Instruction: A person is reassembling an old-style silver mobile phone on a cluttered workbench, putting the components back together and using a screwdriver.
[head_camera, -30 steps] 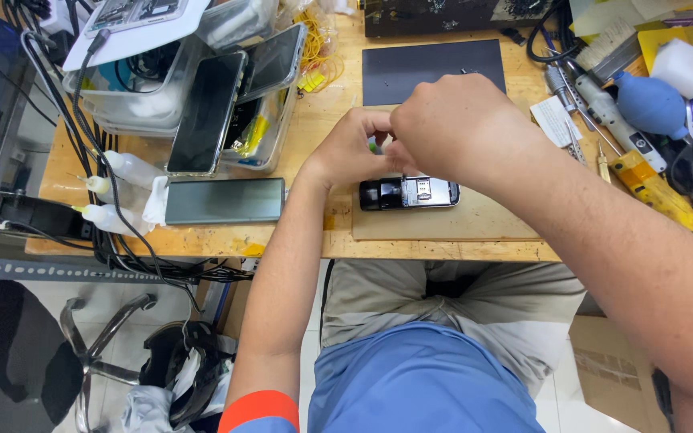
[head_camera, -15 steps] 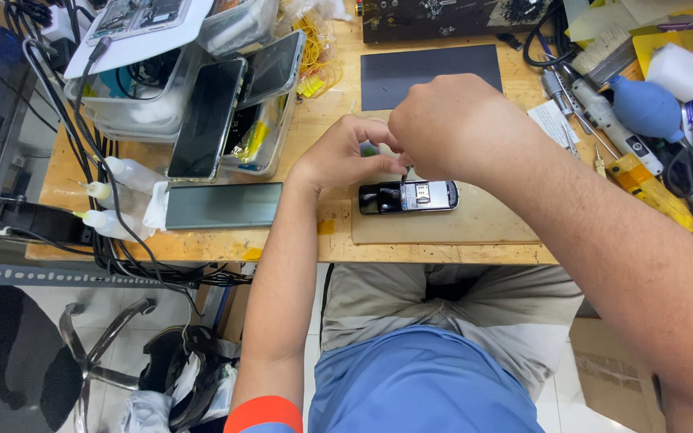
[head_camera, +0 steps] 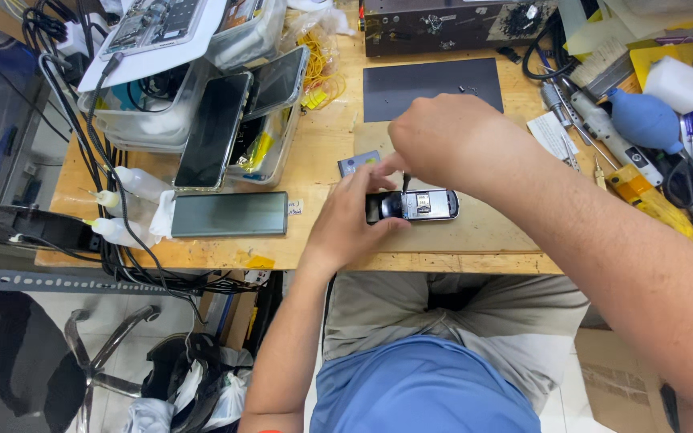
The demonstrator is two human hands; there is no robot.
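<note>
1. At the upper left of the frame I see a clear plastic bin [head_camera: 134, 120] with a white sheet [head_camera: 154, 36] lying over it; the sheet carries a printed picture of an opened device.
2. Just right of it, two dark phones [head_camera: 216, 128] lean against a second clear tray, and a grey-green slab [head_camera: 228, 214] lies flat below them near the table edge [head_camera: 202, 258]. A small white label [head_camera: 294, 208] sits at the slab's right end, and a yellow sticker [head_camera: 260, 262] clings to the table edge beneath.
3. In the middle, my left hand [head_camera: 350, 220] pins the small phone [head_camera: 415, 205] against the beige mat [head_camera: 475, 232], fingers closed around its left end. The phone lies flat, its back open with inner parts showing, so I judge the opening as done and the inside work as under way.
4. A small blue-grey card [head_camera: 358, 163] lies just above the left hand.
5. My right hand [head_camera: 443, 140] hovers over the phone, fingers pinched on a thin dark tool whose tip meets the phone's top edge; what it works on is too small to tell.
6. Behind, a dark rectangular mat [head_camera: 431, 87] holds tiny specks, perhaps screws.
7. To the right lie a white paper slip [head_camera: 551, 132], a blue rubber blower [head_camera: 643, 120] and a yellow tool [head_camera: 651, 204].
</note>
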